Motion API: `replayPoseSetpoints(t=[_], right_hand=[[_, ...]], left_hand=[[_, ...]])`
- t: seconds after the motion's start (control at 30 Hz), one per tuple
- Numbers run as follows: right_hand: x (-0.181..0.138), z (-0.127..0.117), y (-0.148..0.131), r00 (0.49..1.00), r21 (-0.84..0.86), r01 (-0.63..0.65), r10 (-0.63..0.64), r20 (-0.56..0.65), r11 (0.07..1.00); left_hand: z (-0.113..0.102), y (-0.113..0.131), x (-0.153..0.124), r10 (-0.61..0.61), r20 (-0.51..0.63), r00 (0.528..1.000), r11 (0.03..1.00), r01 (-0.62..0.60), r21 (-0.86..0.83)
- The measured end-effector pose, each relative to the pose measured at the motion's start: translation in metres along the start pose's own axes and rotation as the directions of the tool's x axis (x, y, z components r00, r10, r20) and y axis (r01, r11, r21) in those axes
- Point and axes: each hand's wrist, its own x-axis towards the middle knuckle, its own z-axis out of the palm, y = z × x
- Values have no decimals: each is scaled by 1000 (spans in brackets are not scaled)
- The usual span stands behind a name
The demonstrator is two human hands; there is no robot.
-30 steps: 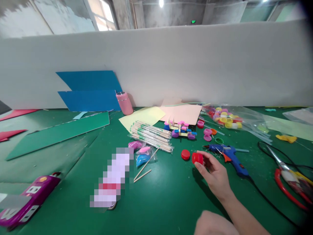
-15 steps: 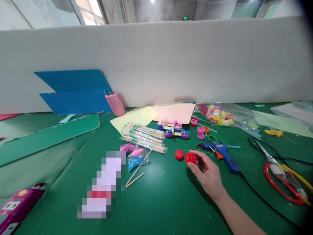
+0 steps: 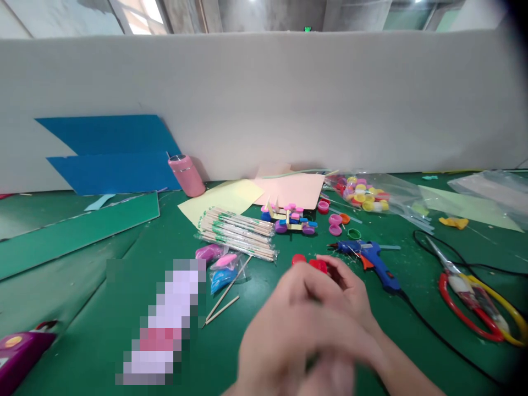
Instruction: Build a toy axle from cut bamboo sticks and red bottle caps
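My right hand is closed around a red plastic cap, held between thumb and fingertips. My left hand is smeared by motion and crosses in front of the right one, hiding much of it and the lower part of the cap. Whether its fingers hold anything does not show. Another red cap lies on the green table just left of the held one, partly covered by the left hand. A blue hot glue gun lies to the right of the hands.
Bundled wooden sticks, small toy-like assemblies and loose pink caps lie beyond the hands. A bag of coloured caps is behind. Scissors and a black cord are at right; a pink tumbler stands back left.
My left hand has come into view from below and now overlaps my right hand. The right hand keeps the red cap in nearly the same place. The view has shifted slightly.
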Motion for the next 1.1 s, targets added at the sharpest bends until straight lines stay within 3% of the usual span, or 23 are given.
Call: replayPoseSetpoints(t=[0.13,0.2,0.3,0.4,0.53,0.77,1.1], right_hand=[[0,0,0,1000,7,-18,18,-16,1000],[0,1,0,998,5,-43,43,-35,999],[-1,1,0,996,-9,-52,51,-70,999],[-2,1,-1,997,-59,-5,0,-74,998],[-3,3,-4,995,-101,83,-87,-38,991],[-2,6,-8,992,10,117,-117,51,993],[-3,6,-7,979,78,131,-141,147,988]], left_hand=[[25,-18,46,27,23,999,968,-20,-249],[37,-37,45,64,-62,996,982,-74,-172],[47,-63,28,153,-67,986,988,-153,1],[49,-77,14,199,-44,979,979,-197,53],[49,-80,14,174,-31,984,983,-172,57],[51,-83,19,147,3,989,986,-147,78],[50,-82,20,110,247,963,991,-89,-97]])
